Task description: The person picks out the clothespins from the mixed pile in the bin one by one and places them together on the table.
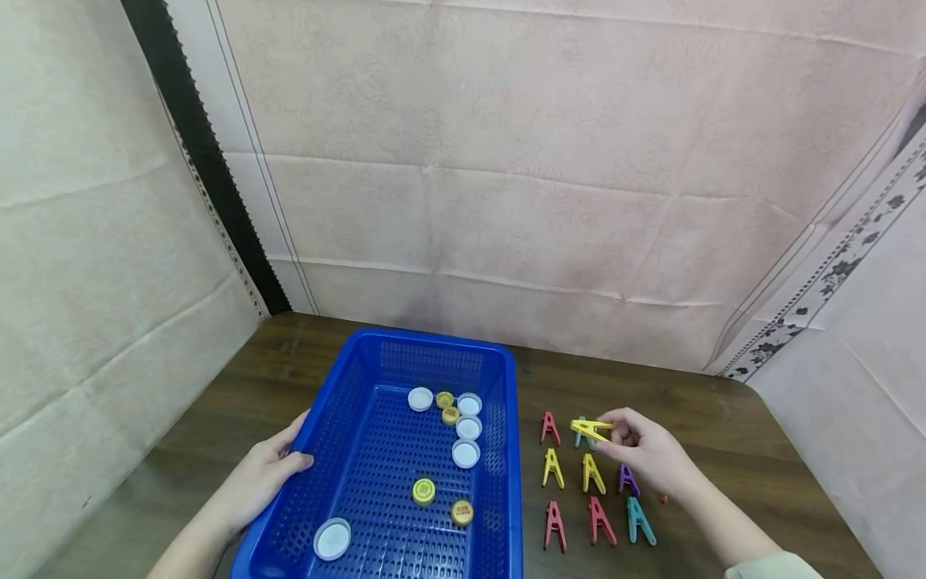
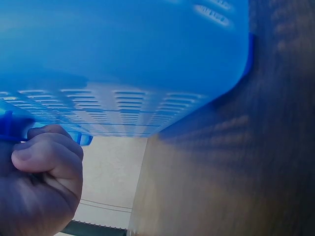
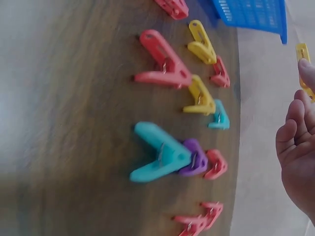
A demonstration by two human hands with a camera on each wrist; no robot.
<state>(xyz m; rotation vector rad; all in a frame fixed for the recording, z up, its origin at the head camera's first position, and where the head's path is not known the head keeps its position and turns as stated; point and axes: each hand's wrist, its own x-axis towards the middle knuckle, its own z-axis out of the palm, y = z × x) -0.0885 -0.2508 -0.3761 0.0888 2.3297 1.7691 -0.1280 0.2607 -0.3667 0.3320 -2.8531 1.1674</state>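
My left hand [image 1: 253, 480] grips the left rim of a blue plastic basket [image 1: 517, 482], thumb over the edge; the left wrist view shows the curled fingers [image 2: 59, 152] at the rim. To the basket's right, my right hand [image 1: 651, 450] pinches a yellow clothespin [image 1: 589, 429] above the table. Below it, a teal clothespin [image 1: 581, 440] is partly hidden. Several more clothespins lie in rough rows: a red one [image 1: 550, 428], a yellow one [image 1: 593, 473], a purple one [image 1: 628, 480] and a larger teal one [image 1: 641, 521] among them.
Bottle caps lie spread in the basket, several white ones [image 1: 466, 453] and several yellow ones [image 1: 424, 491]. In the right wrist view, further red clothespins [image 3: 192, 225] lie beyond the teal one. Pale cloth [image 1: 470, 225] hangs behind the brown wooden table [image 1: 687, 402] and at both sides.
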